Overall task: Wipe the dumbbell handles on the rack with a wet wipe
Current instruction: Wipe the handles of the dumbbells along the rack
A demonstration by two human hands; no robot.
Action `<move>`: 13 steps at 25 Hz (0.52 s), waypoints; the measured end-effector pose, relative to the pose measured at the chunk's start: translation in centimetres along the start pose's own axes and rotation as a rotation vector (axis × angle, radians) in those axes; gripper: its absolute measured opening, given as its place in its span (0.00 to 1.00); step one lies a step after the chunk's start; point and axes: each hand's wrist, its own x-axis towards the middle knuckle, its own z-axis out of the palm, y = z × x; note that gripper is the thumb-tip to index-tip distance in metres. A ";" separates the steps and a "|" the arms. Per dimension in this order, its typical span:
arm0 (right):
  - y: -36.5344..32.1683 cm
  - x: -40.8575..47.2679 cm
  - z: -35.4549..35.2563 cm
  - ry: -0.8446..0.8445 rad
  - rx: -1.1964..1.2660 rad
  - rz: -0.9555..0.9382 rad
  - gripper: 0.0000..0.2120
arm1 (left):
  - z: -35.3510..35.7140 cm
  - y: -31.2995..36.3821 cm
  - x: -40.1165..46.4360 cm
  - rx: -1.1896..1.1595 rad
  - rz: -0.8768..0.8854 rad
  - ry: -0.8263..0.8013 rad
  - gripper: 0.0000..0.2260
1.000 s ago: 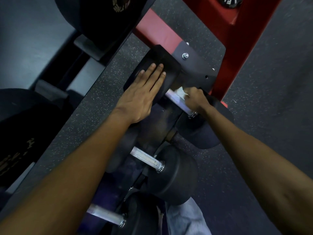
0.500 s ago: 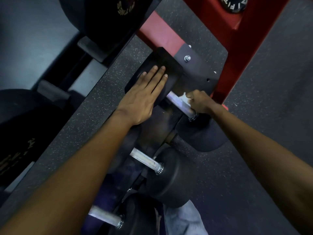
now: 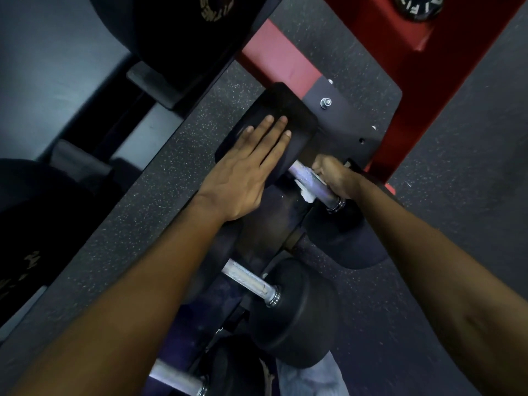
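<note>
Three black dumbbells lie in a row on the rack. On the farthest one, my left hand [image 3: 251,170] lies flat with straight fingers on the black end weight [image 3: 285,107]. My right hand [image 3: 333,174] grips its silver handle [image 3: 301,174] near the right end, with a white wet wipe [image 3: 307,192] wrapped under the fingers. The middle dumbbell's handle [image 3: 248,278] is bare, and so is the nearest handle [image 3: 174,377] at the bottom edge.
A red rack frame [image 3: 400,70] with a black bolted plate [image 3: 351,121] stands behind the dumbbells. Large black weight plates [image 3: 177,24] sit at upper left and left. Speckled dark rubber flooring [image 3: 457,167] surrounds the rack. Grey cloth [image 3: 308,378] shows at the bottom.
My right hand has slid with the wipe along the far handle towards its right end. My left hand stays flat on the end weight.
</note>
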 end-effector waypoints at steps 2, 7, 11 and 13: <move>-0.7 0.5 0.5 -0.036 0.139 0.025 0.09 | 0.0 0.0 0.0 -0.015 -0.002 -0.002 0.33; -2.7 0.9 1.1 0.118 0.032 -0.138 0.10 | -0.3 0.2 0.0 -0.019 -0.014 -0.019 0.32; -1.9 0.5 0.3 0.272 -0.012 -0.274 0.07 | -0.6 0.6 0.4 -0.251 -0.089 0.015 0.30; -1.9 -1.4 -0.2 0.263 0.036 -0.268 0.08 | -0.9 1.2 0.7 -0.411 -0.155 0.054 0.28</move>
